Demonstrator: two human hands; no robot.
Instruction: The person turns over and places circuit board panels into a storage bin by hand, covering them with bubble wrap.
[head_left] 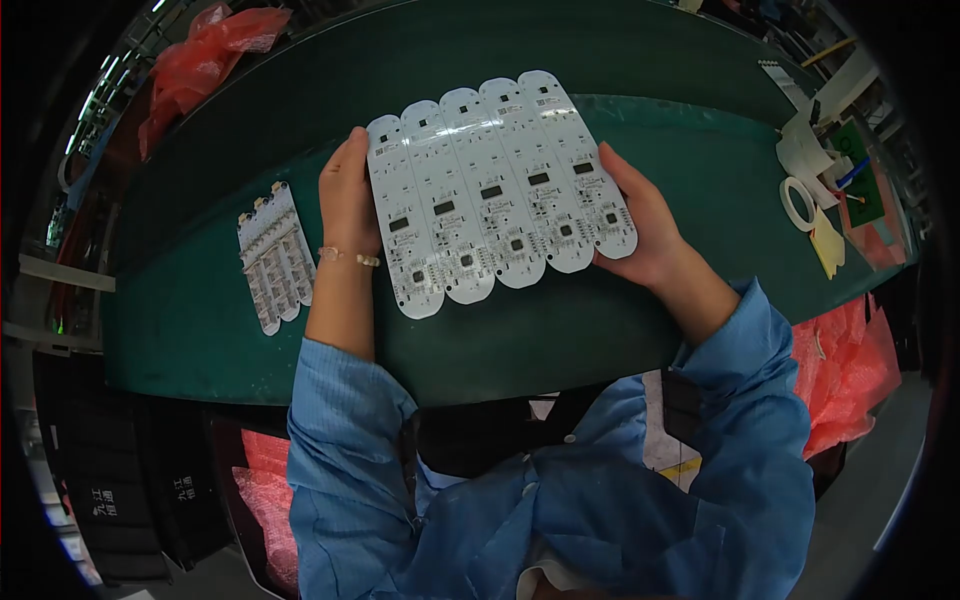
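Holding a white panel (500, 205) up over the green table (200, 335), the person closes both hands on its opposite side edges: the left hand (350, 195) grips one edge, the right hand (642, 222) the other, with some fingers hidden behind. The panel is made of five strips with rounded ends, set side by side, each bearing a dark rectangle and small chips on the face turned to the camera. A bracelet (348, 257) circles the left wrist, and blue sleeves (350, 440) cover both forearms below. Near the left hand, a smaller board (276, 260) lies on the table, apart from the panel. Well to the right lie a tape roll (788, 206), a yellow slip (829, 250) and a blue pen (853, 174). Red wrap (205, 65) sits beyond the table's far left edge; black bins (100, 465) stand at lower left.
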